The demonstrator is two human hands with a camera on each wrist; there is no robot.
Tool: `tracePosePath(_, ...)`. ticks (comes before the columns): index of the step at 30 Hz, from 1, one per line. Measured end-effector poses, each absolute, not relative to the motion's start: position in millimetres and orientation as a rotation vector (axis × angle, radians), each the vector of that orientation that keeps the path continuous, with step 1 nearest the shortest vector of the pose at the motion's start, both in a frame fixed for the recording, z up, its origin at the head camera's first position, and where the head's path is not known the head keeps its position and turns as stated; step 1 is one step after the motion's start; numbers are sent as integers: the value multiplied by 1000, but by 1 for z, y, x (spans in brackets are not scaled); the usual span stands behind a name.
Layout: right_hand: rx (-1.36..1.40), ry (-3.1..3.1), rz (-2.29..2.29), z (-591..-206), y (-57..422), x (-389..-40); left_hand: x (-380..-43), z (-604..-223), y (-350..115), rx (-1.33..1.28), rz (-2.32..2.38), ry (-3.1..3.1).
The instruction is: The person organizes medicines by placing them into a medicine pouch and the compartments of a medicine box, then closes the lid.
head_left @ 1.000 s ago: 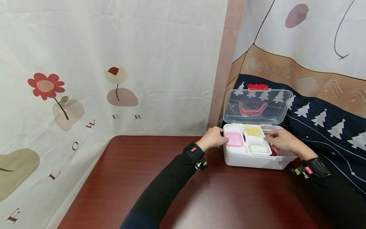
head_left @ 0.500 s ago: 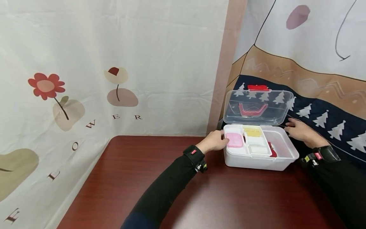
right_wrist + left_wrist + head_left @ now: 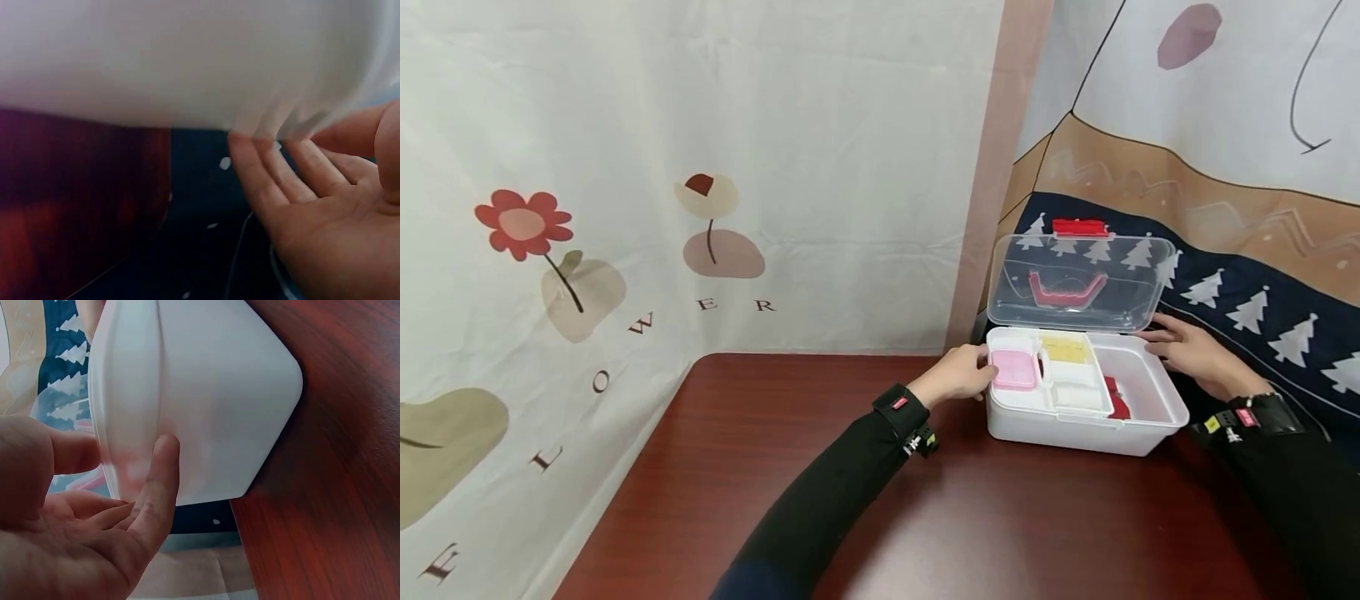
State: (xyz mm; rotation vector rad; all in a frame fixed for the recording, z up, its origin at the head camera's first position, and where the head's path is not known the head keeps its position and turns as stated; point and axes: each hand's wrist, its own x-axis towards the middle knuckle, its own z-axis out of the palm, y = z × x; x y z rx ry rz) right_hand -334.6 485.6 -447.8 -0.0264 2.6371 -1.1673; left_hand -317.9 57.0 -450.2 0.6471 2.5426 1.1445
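Observation:
A white plastic storage box [image 3: 1078, 433] stands at the table's right end, its clear lid [image 3: 1078, 304] tipped up behind it. My left hand [image 3: 953, 375] is at its left end. In the left wrist view the thumb is at the rim and a finger lies straight against the outer wall [image 3: 215, 406]. At the back right corner is my right hand [image 3: 1202, 358]; in the right wrist view its fingers [image 3: 300, 181] extend to the box's wall. A white tray with a pink lid [image 3: 1015, 369] and a yellow section [image 3: 1065, 349] fills the left part. Something red [image 3: 1117, 400] lies beside it.
The brown wooden table [image 3: 820, 450] extends left and toward me from the box. A pale curtain with printed flowers [image 3: 850, 167] hangs behind it. Dark blue fabric with white trees [image 3: 1232, 333] is close behind the box and right hand.
My right hand has gone from the tray's right edge to the outside of the box's back right corner. The box's right end has shifted slightly toward me. The left hand keeps its place.

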Motion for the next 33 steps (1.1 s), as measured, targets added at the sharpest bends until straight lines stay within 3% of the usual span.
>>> tracePosePath(18, -14, 2653, -1483, -478, 457, -272, -281, -463, 14, 689, 1117, 2557)
tracePosePath(33, 1, 2609, -1590, -479, 425, -229, -246, -470, -30, 728, 1244, 2516)
